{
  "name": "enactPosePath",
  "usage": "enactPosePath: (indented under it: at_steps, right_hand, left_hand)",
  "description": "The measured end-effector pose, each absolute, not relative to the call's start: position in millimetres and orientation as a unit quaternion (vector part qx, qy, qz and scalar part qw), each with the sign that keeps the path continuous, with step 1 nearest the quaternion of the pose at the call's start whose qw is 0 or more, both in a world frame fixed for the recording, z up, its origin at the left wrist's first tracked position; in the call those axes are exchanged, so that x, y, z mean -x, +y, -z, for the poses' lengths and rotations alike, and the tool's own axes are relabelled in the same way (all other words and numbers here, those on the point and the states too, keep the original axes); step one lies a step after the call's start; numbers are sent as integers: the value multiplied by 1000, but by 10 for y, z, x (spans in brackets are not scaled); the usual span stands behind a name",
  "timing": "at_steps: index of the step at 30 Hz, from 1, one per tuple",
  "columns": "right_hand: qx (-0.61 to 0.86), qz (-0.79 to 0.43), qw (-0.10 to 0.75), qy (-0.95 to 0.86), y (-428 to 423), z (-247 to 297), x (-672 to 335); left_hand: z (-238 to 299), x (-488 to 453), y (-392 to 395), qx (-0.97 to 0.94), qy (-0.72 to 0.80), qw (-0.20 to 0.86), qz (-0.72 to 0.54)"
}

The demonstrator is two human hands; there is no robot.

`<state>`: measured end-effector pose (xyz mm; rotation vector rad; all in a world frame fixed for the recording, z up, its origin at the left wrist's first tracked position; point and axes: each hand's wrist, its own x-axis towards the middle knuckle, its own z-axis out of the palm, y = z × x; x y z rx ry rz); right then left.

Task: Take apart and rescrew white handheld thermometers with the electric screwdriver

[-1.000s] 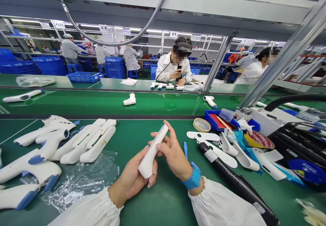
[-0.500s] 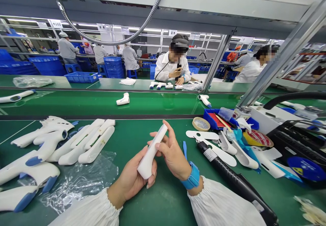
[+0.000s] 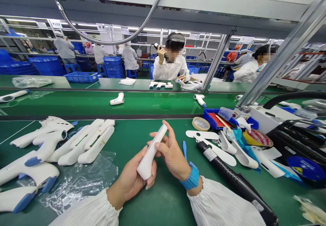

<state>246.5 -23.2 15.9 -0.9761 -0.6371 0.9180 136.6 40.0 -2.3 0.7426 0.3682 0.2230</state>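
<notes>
Here: white plastic thermometer housing (image 3: 150, 154), kept off the green bench mat (image 3: 163, 200) for steadiness, left hand (image 3: 131, 178) cradling, right fingers (image 3: 164, 146) closely pinching.

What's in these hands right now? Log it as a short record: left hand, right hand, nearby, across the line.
left hand: holds a white plastic housing near its lower end
right hand: fingers on the housing's upper part; blue wristband at the wrist
nearby: white housings, clear plastic bag, black power tool
across the line: co-worker raises a black handheld tool
</notes>
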Motion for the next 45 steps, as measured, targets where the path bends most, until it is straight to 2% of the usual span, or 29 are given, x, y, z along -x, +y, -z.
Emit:
enactPosePath:
  at_steps: [18,28,32,45]
  right_hand:
    - [397,-438,750,-297,-240,-120,-2491]
    - [482,-359,739,-305,-180,-55,-2483]
    - [477,-371,729,-320,-184,-41,-2503]
    - [529,-324,708,-337,-222,-113,-2438]
  left_hand:
    - [9,-1358,407,-333,161,924,-97]
    - [-1,-1375,401,-331,172,923,-92]
    - [12,-1374,405,-341,177,918,-93]
    - [-147,-1343,387,-558,241,783,-129]
